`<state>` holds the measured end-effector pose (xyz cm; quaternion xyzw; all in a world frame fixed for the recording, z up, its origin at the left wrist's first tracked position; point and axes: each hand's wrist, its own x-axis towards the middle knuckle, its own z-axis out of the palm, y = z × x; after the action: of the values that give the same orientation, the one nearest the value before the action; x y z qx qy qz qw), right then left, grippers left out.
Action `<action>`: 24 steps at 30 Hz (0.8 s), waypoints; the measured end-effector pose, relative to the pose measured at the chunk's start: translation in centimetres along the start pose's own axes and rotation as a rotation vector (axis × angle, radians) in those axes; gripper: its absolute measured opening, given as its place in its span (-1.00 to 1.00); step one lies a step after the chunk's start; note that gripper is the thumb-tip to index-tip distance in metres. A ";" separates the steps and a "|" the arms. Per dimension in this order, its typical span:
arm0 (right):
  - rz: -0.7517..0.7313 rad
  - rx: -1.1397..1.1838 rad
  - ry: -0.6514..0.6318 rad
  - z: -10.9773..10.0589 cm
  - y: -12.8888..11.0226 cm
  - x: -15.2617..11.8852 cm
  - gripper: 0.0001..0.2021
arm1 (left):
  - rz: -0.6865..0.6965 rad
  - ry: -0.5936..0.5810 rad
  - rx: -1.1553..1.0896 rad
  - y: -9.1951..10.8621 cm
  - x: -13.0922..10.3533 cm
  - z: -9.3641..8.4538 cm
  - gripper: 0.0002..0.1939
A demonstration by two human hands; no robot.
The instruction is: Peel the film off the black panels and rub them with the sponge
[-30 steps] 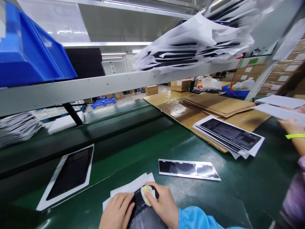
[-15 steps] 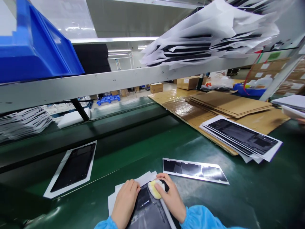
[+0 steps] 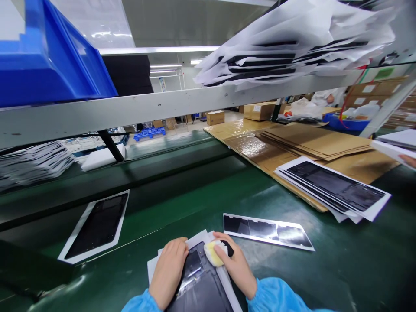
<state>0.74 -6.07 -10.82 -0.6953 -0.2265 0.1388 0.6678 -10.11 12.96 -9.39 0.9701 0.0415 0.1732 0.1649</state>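
A dark flat panel lies on white sheets at the bottom centre. My left hand rests on the panel's left edge, palm down, its fingers together and pressing on the edge. At the upper right of the panel, my right hand has its thumb and fingers closed round a yellow and white pad. The pad touches the panel near its top right corner. Part of something black shows between the pad and my right fingers.
A shiny dark strip lies right of my hands. Another panel on white paper is at the left. Stacked panels and cardboard lie at the right, near a person's hand. A shelf beam crosses above, with a blue bin.
The left panel has shifted slightly down the belt, away to the left. At the right edge, the other person's hand and white sheets have moved further into view. My hands keep nearly the same places.
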 end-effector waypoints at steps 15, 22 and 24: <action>0.144 0.169 -0.070 -0.2 1.6 0.5 -0.38 | -0.098 -0.142 0.004 0.9 0.3 -1.1 -0.58; 0.293 0.332 -0.188 -1.0 1.9 0.8 -0.41 | -0.095 -0.151 -0.018 0.8 0.3 -1.4 -0.54; 0.332 0.355 -0.214 -1.2 2.0 0.8 -0.43 | -0.077 -0.137 0.004 0.9 0.3 -1.5 -0.54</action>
<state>2.29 -6.73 -12.64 -0.5764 -0.1511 0.3566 0.7196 -10.32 12.62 -7.70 0.9777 0.0679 0.0997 0.1721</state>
